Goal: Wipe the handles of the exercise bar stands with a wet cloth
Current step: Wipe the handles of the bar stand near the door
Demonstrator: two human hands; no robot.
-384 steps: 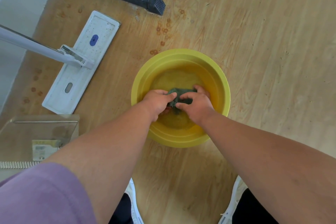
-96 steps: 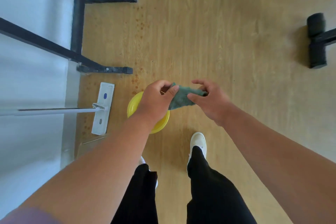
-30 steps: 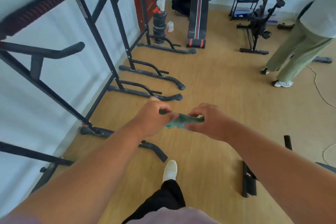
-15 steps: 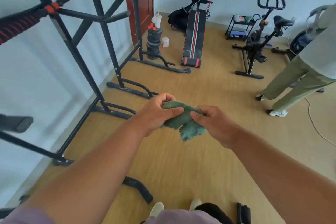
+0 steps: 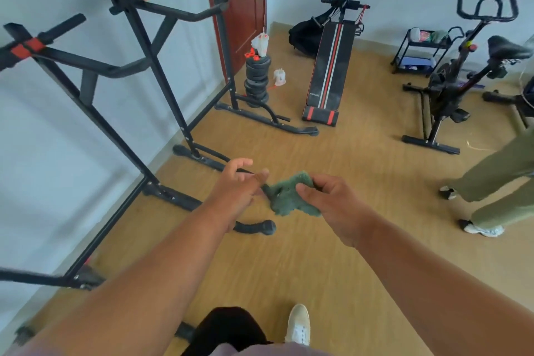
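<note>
Pinching the green cloth (image 5: 291, 193), the right hand (image 5: 332, 202) holds it; left hand (image 5: 237, 185) fingers loose; labels unreadable.

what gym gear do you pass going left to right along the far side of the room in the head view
Exercise bar stands → stack of weight plates → sit-up bench → small black shelf cart → exercise bike.

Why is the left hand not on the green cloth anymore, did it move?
Yes. The left hand let go of the cloth and opened, drifting left toward the bar stands; the right hand holds it alone.
</note>
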